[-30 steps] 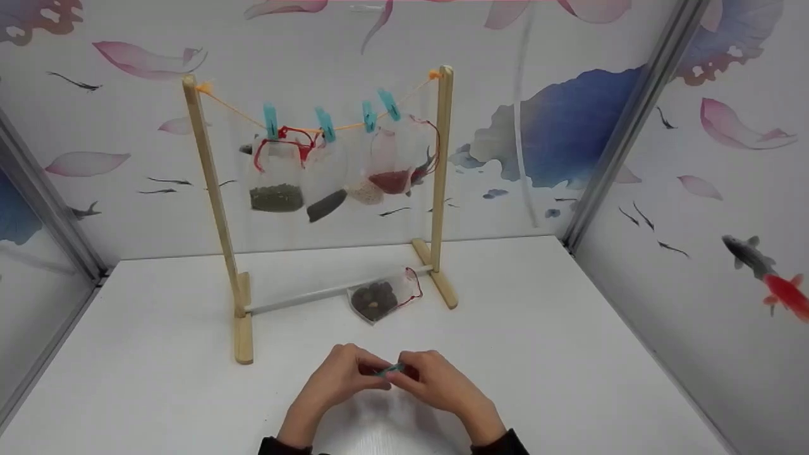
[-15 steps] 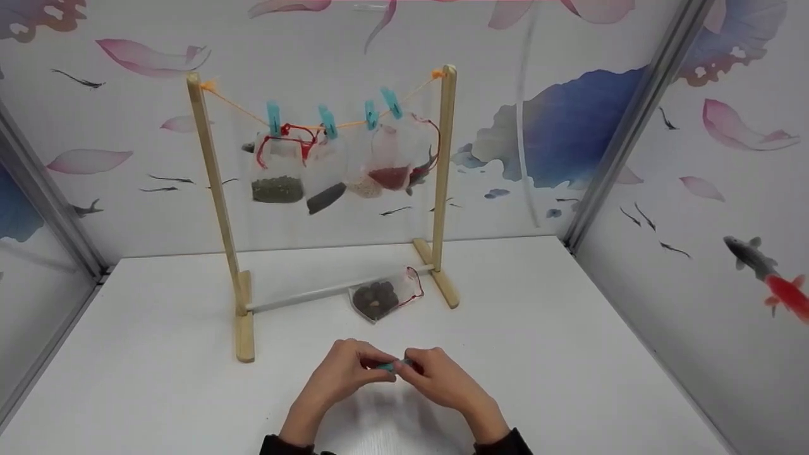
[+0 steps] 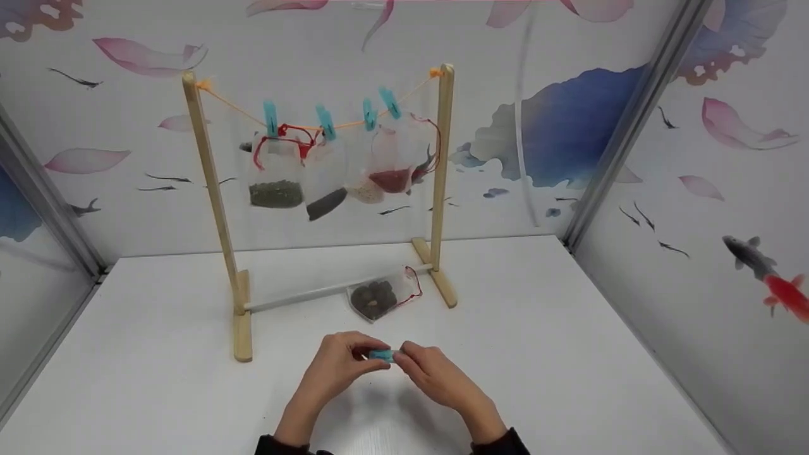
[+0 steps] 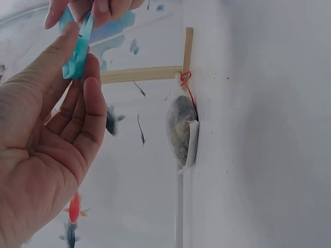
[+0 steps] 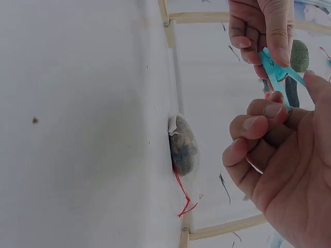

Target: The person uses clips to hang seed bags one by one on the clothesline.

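Above the front of the table, both hands hold one blue-green clothespin [image 3: 381, 356]. My left hand [image 3: 339, 361] pinches one end between thumb and fingers. At its other end is my right hand [image 3: 442, 376], thumb and fingertips gripping it. The right wrist view shows the clothespin [image 5: 276, 72] side-on, its two spread legs pointing to the right hand's fingers. In the left wrist view the clothespin [image 4: 77, 54] lies along the left thumb. Beyond the hands, a clear mesh bag [image 3: 373, 299] of dark lumps with a red drawstring lies on the table, against the rack's bottom bar.
A wooden rack [image 3: 218, 189] stands behind, with an orange cord [image 3: 234, 109] strung between its posts. Several clothespins hold small bags on the cord, such as one with green grains [image 3: 276, 194] and one with red grains [image 3: 390, 181]. Printed walls enclose the white table [image 3: 537, 354].
Both hands have shifted slightly forward, away from the body. The clothespin has turned and shows more of its side between the fingertips. The rack and bags have stayed in place.
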A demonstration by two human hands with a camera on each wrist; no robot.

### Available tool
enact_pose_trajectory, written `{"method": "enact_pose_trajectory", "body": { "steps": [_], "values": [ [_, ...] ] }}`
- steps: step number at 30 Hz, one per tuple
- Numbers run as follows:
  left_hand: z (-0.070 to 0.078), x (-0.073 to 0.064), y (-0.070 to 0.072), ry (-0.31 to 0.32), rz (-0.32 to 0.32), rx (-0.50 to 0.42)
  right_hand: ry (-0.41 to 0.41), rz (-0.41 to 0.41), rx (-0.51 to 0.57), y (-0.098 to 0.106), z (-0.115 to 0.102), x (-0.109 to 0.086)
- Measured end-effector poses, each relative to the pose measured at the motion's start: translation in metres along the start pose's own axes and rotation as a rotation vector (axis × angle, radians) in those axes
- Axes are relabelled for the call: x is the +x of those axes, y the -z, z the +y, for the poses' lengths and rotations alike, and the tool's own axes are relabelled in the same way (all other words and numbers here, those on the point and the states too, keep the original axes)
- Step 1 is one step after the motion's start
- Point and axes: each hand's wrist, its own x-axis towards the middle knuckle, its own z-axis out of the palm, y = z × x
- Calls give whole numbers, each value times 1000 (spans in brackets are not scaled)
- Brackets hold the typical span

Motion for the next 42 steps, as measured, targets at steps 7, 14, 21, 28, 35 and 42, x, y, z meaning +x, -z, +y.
{"method": "enact_pose_trajectory", "body": {
  "steps": [7,14,21,28,35,42],
  "values": [
    [2,9,-1,10,72,20,-18,156,-36,11,5,4],
    [-1,46,-23,70,144,265,-44,456,-65,19,28,-2],
    [-13,89,-51,39,115,675,-23,631,-112,18,44,-11],
    [-31,102,-68,-21,143,1084,-101,599,-67,12,51,-13],
    [-36,104,-72,-91,112,1291,-140,560,-57,16,53,-10],
    [-29,101,-63,-178,147,1179,-60,597,-92,25,57,-9]
  ]
}}
